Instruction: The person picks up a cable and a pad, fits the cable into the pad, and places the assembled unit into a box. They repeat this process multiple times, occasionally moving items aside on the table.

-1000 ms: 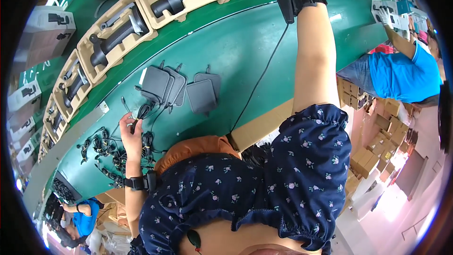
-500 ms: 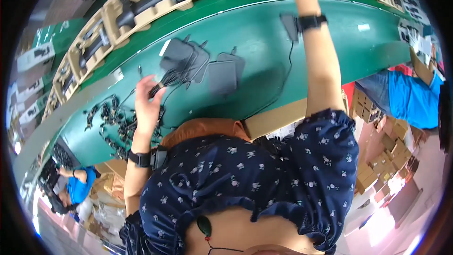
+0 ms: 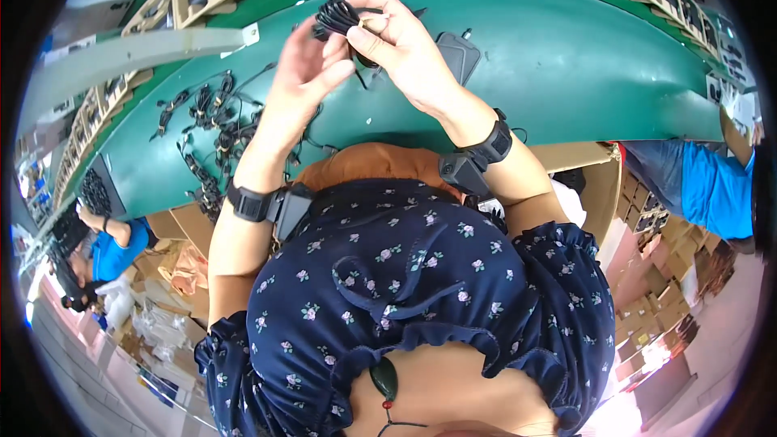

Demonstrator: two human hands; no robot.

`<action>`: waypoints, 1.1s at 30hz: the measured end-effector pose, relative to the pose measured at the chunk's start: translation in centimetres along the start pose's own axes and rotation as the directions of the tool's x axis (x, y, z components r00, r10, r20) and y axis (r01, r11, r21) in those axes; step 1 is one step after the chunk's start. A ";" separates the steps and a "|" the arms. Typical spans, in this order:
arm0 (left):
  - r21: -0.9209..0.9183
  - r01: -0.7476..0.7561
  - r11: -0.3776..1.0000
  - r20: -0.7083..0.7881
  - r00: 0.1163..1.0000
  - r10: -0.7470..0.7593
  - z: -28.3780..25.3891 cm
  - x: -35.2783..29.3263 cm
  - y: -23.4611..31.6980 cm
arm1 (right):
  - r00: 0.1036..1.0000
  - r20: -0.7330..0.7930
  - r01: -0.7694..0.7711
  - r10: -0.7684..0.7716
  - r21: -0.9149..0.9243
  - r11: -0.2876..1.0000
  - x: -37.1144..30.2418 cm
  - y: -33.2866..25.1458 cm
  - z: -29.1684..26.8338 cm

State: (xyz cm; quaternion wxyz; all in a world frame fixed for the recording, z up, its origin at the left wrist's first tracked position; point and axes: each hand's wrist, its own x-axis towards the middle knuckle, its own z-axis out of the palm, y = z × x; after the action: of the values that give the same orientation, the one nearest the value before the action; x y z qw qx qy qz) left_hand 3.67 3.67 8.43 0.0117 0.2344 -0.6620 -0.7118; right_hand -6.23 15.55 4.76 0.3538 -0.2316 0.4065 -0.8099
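The right hand [image 3: 396, 50] pinches a coiled black cable [image 3: 338, 19] over the far-middle green surface [image 3: 566, 57]; whether the blurred left hand [image 3: 306, 73] grips it, I cannot tell. A slack pinch could let loops spring open; moving room stretches right of the power adapter [image 3: 459, 55], before tray-lined far edges.

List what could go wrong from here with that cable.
The black cable coil could slip or loosen: the right hand has it pinched up off the green table, and the left hand is too blurred to tell whether it supports it.

The other cable bundles lie close together beside the left forearm, so a sideways sweep might snag or tangle them.
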 end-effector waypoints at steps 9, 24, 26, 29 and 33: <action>0.184 0.193 0.964 0.408 0.877 -0.253 -3.6 -1.9 -4.3 | 0.971 0.121 -0.239 0.207 0.542 0.806 1.2 1.0 -0.5; 0.123 0.114 0.986 0.065 0.990 -0.123 -4.1 -3.3 -7.2 | 0.995 0.031 -0.031 0.094 -0.804 0.594 -4.0 2.4 -3.6; 0.615 0.055 0.787 -0.135 0.990 0.037 -6.2 -2.7 -8.6 | 0.989 -0.149 -0.130 0.011 -0.817 0.561 -3.2 1.2 -6.7; 0.925 0.014 0.380 -0.098 0.975 0.202 -8.7 -4.1 -9.9 | 0.943 -0.262 -0.099 -0.203 -0.808 0.581 -0.5 -2.5 -11.7; 0.895 0.239 0.377 -0.144 0.954 -0.265 -9.9 -5.8 -12.5 | 0.763 -0.371 -0.098 -0.530 -0.876 0.472 2.3 -8.6 -19.2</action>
State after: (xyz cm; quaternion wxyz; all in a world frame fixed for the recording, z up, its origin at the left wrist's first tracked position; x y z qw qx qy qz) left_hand 16.02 -2.20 -1.72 -0.2321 0.2929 -0.8960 -0.2396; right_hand -23.76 26.87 1.28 -0.0713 -0.1585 0.8063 -0.5653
